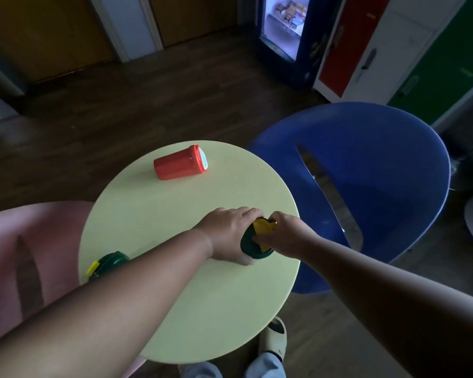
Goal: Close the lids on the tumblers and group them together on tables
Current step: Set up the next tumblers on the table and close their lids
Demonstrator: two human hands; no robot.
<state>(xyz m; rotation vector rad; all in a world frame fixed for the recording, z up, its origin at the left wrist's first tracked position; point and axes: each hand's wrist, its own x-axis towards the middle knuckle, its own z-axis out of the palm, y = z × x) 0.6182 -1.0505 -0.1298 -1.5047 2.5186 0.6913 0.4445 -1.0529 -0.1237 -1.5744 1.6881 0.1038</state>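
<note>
On the round pale-yellow table (175,268) the left hand (230,233) wraps around the body of a green tumbler (247,242) near the right edge, and the right hand (287,236) pinches its yellow lid flap (262,226) from the other side — the flap looks partly raised. A second green tumbler (109,264) with a yellow tab stands at the left edge, half hidden behind the left forearm. A red tumbler (179,163) lies on its side at the far part, its white-topped lid pointing right. No readable writing shows on any tumbler. A blue chair (380,173) stands to the right, a pink chair (25,255) to the left.
</note>
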